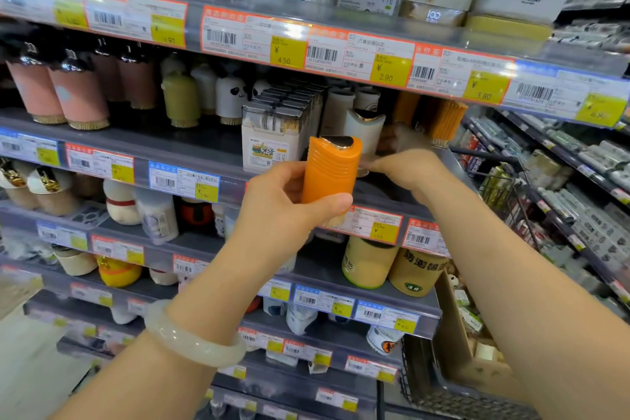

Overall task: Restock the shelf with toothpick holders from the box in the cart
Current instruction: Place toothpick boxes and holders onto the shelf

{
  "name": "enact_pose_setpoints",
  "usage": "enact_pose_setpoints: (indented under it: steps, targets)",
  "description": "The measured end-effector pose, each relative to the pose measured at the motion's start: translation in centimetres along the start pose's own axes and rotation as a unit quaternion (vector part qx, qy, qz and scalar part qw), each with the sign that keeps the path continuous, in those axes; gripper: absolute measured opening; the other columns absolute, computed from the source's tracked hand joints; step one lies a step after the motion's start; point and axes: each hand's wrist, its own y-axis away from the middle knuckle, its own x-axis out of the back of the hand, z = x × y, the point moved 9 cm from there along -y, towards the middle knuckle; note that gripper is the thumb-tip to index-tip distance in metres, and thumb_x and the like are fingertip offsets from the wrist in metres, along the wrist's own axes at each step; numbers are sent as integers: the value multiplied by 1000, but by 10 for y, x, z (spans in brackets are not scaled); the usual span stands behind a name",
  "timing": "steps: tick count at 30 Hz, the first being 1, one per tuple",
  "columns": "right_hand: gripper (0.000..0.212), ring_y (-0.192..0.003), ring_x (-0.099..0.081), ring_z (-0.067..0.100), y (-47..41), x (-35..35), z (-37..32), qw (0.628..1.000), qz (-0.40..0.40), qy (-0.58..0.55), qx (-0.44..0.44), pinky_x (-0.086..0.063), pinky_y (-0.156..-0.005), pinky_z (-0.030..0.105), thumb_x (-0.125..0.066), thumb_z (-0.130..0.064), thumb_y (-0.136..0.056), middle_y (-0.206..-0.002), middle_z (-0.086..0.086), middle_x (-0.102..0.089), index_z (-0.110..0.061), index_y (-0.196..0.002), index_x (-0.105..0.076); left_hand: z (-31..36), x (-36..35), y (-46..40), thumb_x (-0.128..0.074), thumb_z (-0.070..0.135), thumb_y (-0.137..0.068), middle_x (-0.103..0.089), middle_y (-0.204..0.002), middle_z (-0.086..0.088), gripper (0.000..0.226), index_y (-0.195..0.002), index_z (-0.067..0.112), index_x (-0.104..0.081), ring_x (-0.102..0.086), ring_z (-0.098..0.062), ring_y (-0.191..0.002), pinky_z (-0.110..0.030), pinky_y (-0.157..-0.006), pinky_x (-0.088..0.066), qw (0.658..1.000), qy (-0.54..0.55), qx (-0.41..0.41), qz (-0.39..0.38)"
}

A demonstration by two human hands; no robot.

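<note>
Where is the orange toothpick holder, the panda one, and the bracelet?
orange toothpick holder [330,171]: head view, on its ribbed orange body.
panda holder [231,95]: head view, on its white face.
bracelet [191,337]: head view, on the pale band round the left wrist.

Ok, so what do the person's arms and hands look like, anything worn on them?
Both forearms are bare, with no sleeves or gloves in view. The left hand has a smooth, pale, milky-green bangle around its wrist, round and thick. The right hand shows no bracelet, watch or ring.
</note>
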Motion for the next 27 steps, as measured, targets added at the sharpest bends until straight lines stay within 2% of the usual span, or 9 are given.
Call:
enact_pose_setpoints:
  steps: [5, 9, 12, 15, 18, 21, 24, 27]
  targets:
    - [56, -104, -59, 17, -4, 2, 5, 1000, 17, 17, -2, -47, -87, 29, -83, -14, -70, -118, 8, -64, -5, -118, -56, -5, -1, 3, -79, 17, -71, -69, -100, 7, 44, -111, 19, -60, -66, -4, -91, -20, -80, -54, 1000, -8, 11, 2]
    - [58, -109, -61, 25, -5, 14, 11, 997, 51, 63, 1, -49, -94, 42, -85, -24, -67, -119, 9, -64, -8, -116, -58, -7, -1, 5, -80, 17, -70, -69, -101, 6, 44, -110, 20, -60, -66, -6, -93, -23, -83, -54, 1000, -8, 15, 1]
    - [63, -111, -59, 30, -4, 34, 18, 992, 84, 93, -10, -47, -95, 48, -85, -26, -66, -123, 14, -62, -6, -119, -55, -5, 1, 6, -79, 17, -71, -69, -99, 8, 37, -100, 27, -60, -66, -6, -93, -23, -82, -54, 1000, -9, 13, 2]
    - [64, -114, -57, 30, -2, 48, 23, 989, 96, 112, -23, -45, -98, 42, -83, -24, -70, -127, 14, -59, -3, -123, -53, -6, 2, 5, -79, 18, -71, -69, -101, 8, 39, -105, 25, -61, -65, -6, -94, -22, -82, -53, 1000, -9, 14, 3]
    - [57, -113, -58, 30, 2, 52, 20, 988, 100, 117, -9, -45, -94, 37, -81, -20, -73, -125, 15, -60, -2, -120, -55, -5, 1, 5, -79, 19, -71, -69, -104, 6, 45, -112, 20, -60, -65, -7, -96, -24, -84, -53, 1000, -9, 17, 1]
    - [53, -109, -59, 26, 5, 48, 26, 993, 70, 91, -24, -44, -87, 31, -81, -12, -72, -120, 12, -63, -4, -119, -57, -4, -1, 3, -79, 18, -71, -69, -104, 5, 45, -111, 21, -60, -65, -8, -95, -23, -81, -54, 1000, -12, 19, -2]
    - [58, -107, -60, 20, 5, 44, 30, 998, 46, 41, -10, -48, -96, 40, -82, -2, -65, -117, 8, -65, -8, -118, -58, -4, -1, 1, -79, 16, -71, -70, -98, 4, 39, -105, 22, -60, -67, -9, -89, -17, -65, -56, 1000, -5, 21, 0]
    - [68, -114, -55, 16, 8, 41, 24, 999, 27, 30, 12, -43, -102, 38, -81, 0, -67, -125, 6, -60, -9, -127, -49, -2, -1, -2, -79, 18, -71, -70, -97, 5, 42, -109, 20, -61, -66, -9, -89, -17, -66, -56, 1000, -6, 19, 4]
